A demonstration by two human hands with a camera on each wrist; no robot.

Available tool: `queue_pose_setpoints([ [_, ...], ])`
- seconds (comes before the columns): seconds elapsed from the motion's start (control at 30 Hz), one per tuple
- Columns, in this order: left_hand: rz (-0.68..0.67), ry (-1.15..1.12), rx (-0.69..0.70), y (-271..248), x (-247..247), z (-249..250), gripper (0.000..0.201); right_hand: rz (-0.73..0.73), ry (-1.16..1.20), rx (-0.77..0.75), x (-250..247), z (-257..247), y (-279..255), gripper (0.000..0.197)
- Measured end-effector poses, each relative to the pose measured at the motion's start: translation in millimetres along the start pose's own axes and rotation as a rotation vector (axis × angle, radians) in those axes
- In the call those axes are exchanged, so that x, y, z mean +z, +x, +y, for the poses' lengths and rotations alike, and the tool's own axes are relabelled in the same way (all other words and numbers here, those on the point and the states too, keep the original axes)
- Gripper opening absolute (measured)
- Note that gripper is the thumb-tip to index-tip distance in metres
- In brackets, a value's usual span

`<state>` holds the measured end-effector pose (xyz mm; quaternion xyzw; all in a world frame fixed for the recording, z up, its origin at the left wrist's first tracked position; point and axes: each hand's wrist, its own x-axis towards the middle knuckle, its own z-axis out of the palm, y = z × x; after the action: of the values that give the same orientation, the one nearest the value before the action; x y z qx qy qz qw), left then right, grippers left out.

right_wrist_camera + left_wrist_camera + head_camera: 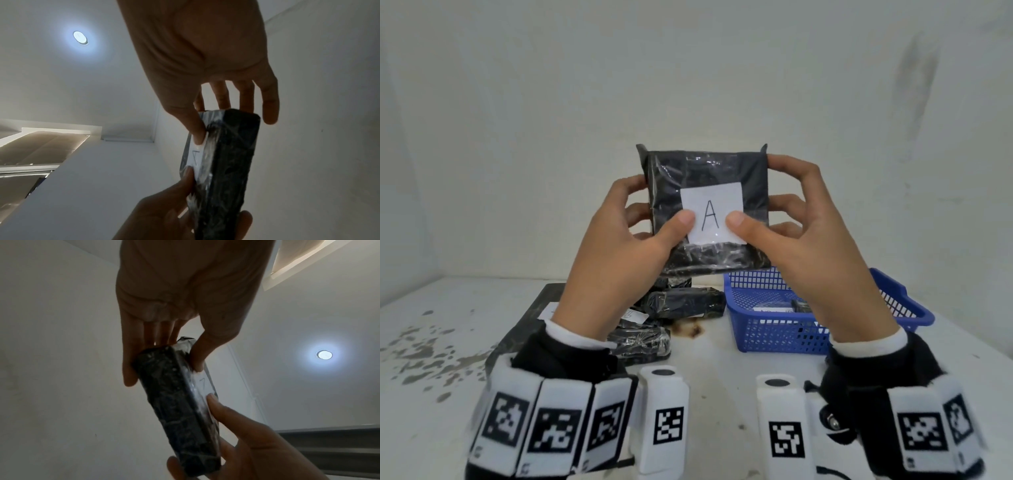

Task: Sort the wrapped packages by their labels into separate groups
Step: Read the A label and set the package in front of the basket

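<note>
Aloft, both hands (616,240) (822,246) pinch package A's (709,209) edges, seemingly above basket (914,308).

Left hand (619,233) and right hand (801,233) raised, thumbs forward, fingers curled.

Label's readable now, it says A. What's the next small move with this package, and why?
Probably lower the package toward wherever the A group sits. Both hands, left and right, hold it upright, label facing the camera. Whether the blue basket takes A is unclear: its package's label is unreadable.
</note>
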<state>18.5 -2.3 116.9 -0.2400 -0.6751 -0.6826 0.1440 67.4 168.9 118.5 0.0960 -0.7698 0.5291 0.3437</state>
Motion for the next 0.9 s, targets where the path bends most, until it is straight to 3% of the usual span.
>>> queue_pose_setpoints([
  [0.23, -0.020, 0.107, 0.021, -2.8, 3.9, 0.8, 0.053, 0.039, -0.017, -0.009, 3.4, -1.0, -0.6, 0.061],
  [0.53, 0.029, 0.086, 0.017, 3.2, -2.4, -4.8, 0.044, 0.056, -0.015, -0.007, -0.7, -3.8, -0.1, 0.042],
  [0.7, 0.035, 0.119, 0.063, 2.8, -2.0, -4.9, 0.041, 0.035, -0.062, -0.043, -3.0, -0.2, 0.8, 0.063],
  [0.83, 0.049, 0.202, 0.093, 2.0, -1.6, -5.3, 0.014, 0.028, -0.132, -0.057, 0.3, -0.4, 0.0, 0.054],
  [0.9, 0.062, 0.227, 0.090, 1.9, -1.8, -4.3, 0.011, 0.040, -0.120, -0.053, 2.5, -0.9, -0.2, 0.044],
])
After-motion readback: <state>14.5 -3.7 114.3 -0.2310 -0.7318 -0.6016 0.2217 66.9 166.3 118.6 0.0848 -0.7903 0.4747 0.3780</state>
